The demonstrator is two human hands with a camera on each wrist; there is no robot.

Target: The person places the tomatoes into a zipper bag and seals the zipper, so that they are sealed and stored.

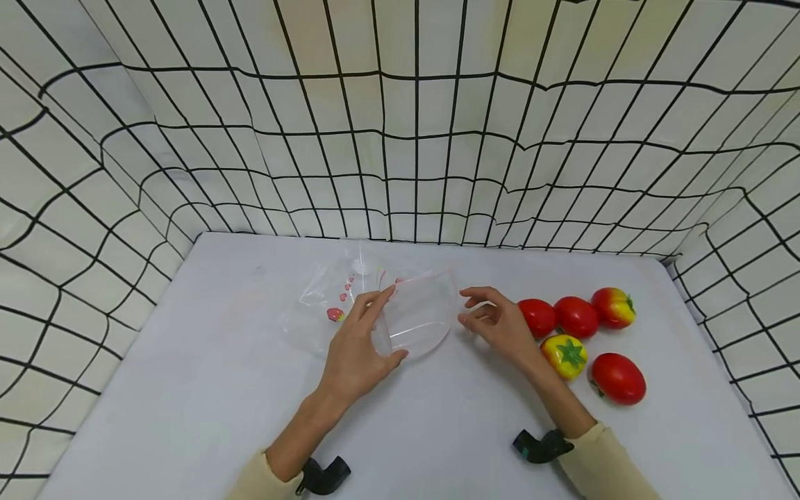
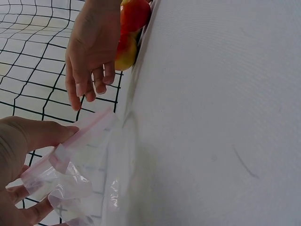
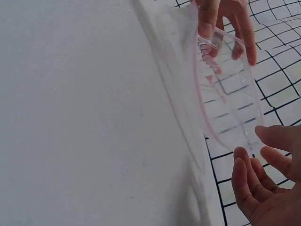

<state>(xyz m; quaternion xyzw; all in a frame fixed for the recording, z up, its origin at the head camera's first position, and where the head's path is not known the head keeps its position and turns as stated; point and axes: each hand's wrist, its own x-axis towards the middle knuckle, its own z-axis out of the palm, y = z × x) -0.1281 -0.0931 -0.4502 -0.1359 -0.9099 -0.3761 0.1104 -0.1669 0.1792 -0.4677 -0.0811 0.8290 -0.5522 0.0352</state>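
Observation:
A clear plastic zip bag (image 1: 420,316) with a pink-edged mouth and red strawberry prints lies across the middle of the white table. My left hand (image 1: 356,354) holds it near the mouth, thumb and fingers spread along the edge. In the right wrist view the bag's mouth (image 3: 230,94) gapes open. Just right of the bag, my right hand (image 1: 503,330) has loosely bent fingers with nothing between them. Its thumb (image 3: 277,136) is close to the bag's rim; whether they touch I cannot tell. No contents show inside the bag.
Right of my right hand lie several toy fruits: red tomatoes (image 1: 576,317), a larger red one (image 1: 618,378), a yellow-red one with a green star-shaped top (image 1: 564,356) and a red-yellow one (image 1: 614,307). Black wire mesh (image 1: 417,139) walls the table's back and sides.

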